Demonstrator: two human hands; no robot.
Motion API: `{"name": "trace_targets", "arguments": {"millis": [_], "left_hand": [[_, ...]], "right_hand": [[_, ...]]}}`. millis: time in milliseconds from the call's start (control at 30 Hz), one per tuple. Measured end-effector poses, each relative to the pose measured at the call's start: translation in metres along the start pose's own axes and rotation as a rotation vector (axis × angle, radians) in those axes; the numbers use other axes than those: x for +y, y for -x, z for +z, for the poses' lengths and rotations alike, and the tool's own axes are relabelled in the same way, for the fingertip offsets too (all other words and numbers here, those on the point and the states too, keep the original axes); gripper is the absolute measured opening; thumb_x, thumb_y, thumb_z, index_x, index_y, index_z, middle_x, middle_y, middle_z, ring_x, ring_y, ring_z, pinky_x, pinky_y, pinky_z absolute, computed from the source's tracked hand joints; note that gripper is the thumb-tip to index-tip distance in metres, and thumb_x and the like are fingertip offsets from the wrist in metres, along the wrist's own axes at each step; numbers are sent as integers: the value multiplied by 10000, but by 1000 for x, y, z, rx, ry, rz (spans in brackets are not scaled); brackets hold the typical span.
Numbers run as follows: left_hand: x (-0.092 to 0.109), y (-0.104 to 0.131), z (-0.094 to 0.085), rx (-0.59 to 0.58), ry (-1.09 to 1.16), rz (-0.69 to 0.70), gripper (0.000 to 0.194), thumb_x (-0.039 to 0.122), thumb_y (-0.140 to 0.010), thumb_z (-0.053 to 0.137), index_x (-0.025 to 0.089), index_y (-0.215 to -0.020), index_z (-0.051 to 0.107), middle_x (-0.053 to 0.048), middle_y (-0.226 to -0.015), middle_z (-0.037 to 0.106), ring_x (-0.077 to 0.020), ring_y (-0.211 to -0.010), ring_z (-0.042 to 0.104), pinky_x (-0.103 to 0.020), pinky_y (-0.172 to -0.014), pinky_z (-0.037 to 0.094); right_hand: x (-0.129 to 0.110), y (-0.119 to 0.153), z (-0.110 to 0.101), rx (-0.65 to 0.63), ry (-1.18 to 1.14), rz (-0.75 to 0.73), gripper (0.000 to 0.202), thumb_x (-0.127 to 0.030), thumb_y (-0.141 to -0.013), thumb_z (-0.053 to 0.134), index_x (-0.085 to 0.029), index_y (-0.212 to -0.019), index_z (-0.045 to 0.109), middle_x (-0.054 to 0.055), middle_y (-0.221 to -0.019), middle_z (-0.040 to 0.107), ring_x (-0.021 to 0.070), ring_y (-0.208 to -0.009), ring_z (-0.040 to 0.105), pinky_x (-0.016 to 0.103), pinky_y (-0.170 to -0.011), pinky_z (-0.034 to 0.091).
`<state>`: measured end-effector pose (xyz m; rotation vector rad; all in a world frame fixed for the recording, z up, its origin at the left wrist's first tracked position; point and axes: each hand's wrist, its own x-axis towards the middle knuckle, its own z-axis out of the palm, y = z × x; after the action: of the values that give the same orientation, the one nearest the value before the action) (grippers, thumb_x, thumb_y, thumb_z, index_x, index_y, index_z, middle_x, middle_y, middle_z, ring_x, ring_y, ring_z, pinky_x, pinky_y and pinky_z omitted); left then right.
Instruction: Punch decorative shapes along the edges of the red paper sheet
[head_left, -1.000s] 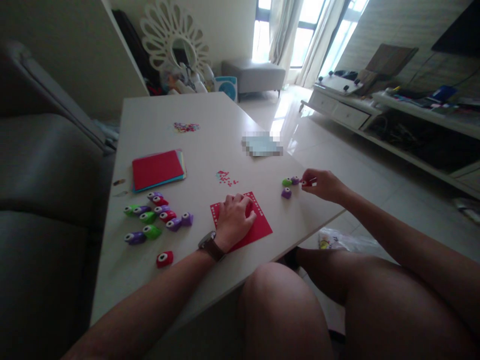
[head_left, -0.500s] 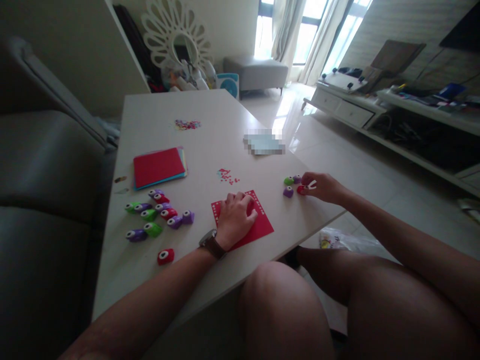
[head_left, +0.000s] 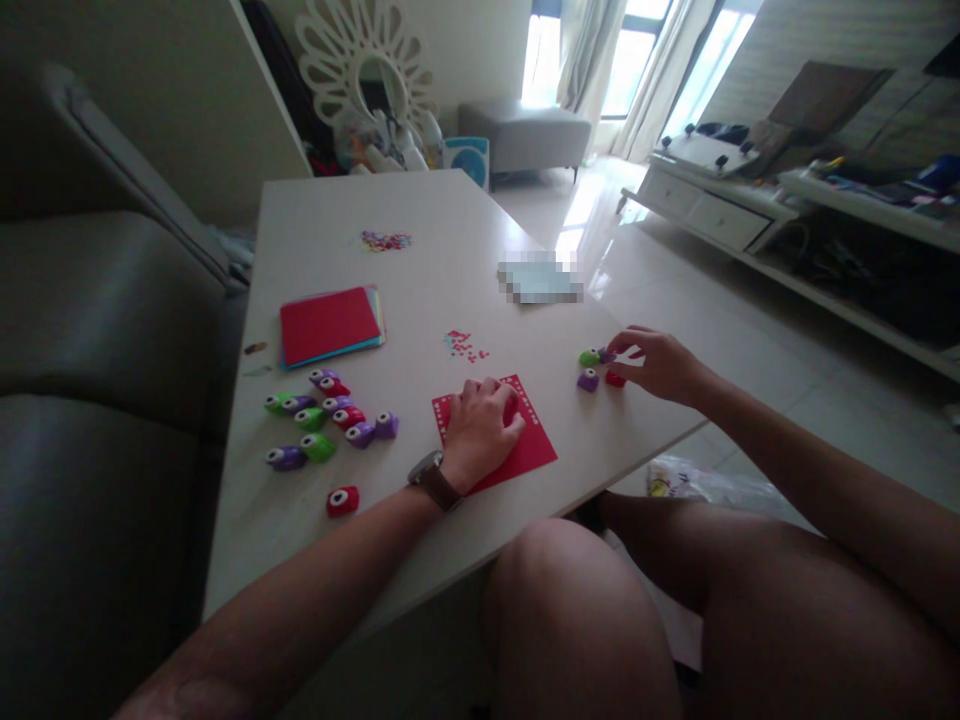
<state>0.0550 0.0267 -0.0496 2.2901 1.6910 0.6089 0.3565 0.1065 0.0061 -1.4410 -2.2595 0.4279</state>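
My left hand (head_left: 484, 425) rests on a red sheet of paper (head_left: 529, 455), its fingers loosely bent and pressing the sheet against the table. Small punched holes run along the sheet's upper and left edges. Over at the right, my right hand (head_left: 660, 365) reaches to a small group of craft punches with thumb and fingers apart. Its fingertips are at a purple punch (head_left: 606, 355), partly hidden by them. Beside that are a green punch (head_left: 589, 357), another purple punch (head_left: 588, 380) and a red punch (head_left: 615, 378) just under the thumb.
Several more craft punches (head_left: 308, 419) are grouped at the left, with a red heart punch (head_left: 343, 501) nearer me. Behind them lies a stack of coloured paper (head_left: 330, 325). Punched paper bits (head_left: 465, 346) are scattered mid-table, with another pile (head_left: 386, 241) farther back. A blurred pale item (head_left: 540, 277) lies near the right edge.
My right hand has shifted from the red punch to the purple punch behind it, and its fingers have spread. The left hand stays on the red sheet. The view has moved slightly.
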Motion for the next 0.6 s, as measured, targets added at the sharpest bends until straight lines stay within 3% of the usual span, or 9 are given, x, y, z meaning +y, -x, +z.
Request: {"name": "trace_targets", "arguments": {"millis": [167, 300, 467, 600], "left_hand": [[1, 0, -1, -15, -10, -11, 156, 343, -921, 608, 259, -1051, 633, -45, -1189, 637, -279, -1130, 490, -450, -950, 392], [2, 0, -1, -8, -6, -11, 164, 346, -916, 614, 256, -1051, 630, -46, -1194, 637, -280, -1130, 493, -452, -950, 404], [2, 1, 0, 24, 2, 2, 160, 336, -901, 632, 247, -1033, 631, -60, -1161, 648, -295, -1108, 509, -472, -934, 425], [-1, 1, 3, 24, 96, -32, 198, 287, -931, 591, 222, -1109, 644, -94, -1193, 649, -305, -1162, 513, -490, -1002, 410]], "right_hand": [[-22, -6, 5, -5, 13, -59, 103, -317, -816, 668, -221, -853, 685, 72, -937, 681, 199, -765, 651, 349, -692, 522], [-53, -13, 13, -8, 7, -146, 101, -312, -862, 645, -221, -886, 684, 77, -986, 678, 180, -711, 625, 350, -680, 489], [-117, -26, 33, -64, -32, -311, 63, -259, -879, 623, -237, -903, 678, 80, -980, 680, 230, -857, 632, 359, -759, 475], [-174, -42, 61, -269, -58, -496, 94, -150, -868, 600, -218, -896, 659, 73, -967, 673, 205, -886, 611, 333, -792, 461]]}}
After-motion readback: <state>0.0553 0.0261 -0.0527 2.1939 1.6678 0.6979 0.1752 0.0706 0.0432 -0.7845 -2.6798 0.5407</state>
